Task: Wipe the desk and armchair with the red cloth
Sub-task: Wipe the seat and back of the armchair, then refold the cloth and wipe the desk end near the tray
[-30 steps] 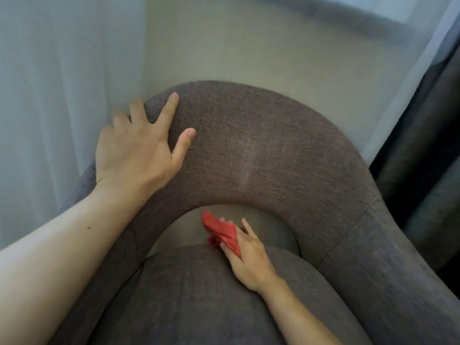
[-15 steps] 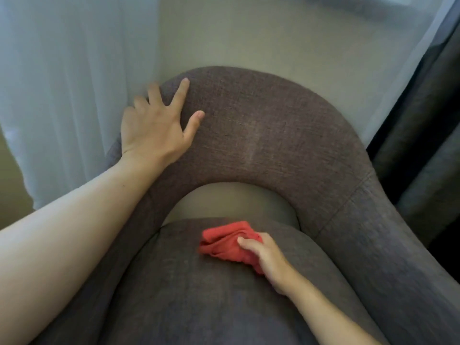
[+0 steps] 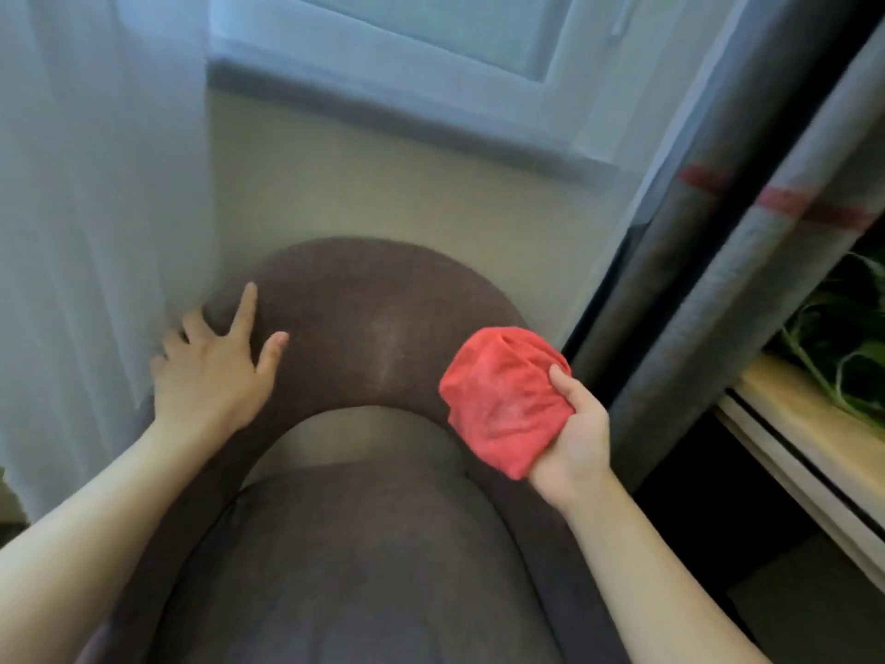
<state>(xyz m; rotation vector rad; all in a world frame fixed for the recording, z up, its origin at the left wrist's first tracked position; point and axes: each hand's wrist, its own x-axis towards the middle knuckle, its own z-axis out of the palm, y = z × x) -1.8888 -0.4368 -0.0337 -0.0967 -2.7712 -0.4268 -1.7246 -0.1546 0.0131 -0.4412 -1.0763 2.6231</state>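
The red cloth [image 3: 505,400], bunched in the right hand [image 3: 572,436] grip, has lifted from the armchair [image 3: 364,328] seat toward three o'clock; the left hand [image 3: 210,371], fingers spread, stays braced on the backrest.

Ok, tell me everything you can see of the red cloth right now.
The red cloth is a soft, thin-looking fabric bunched into a rounded wad, creased across its face. The right hand grips it from the right, thumb pressed on its edge, at the right end of the armchair backrest. Whether it touches the upholstery is unclear.
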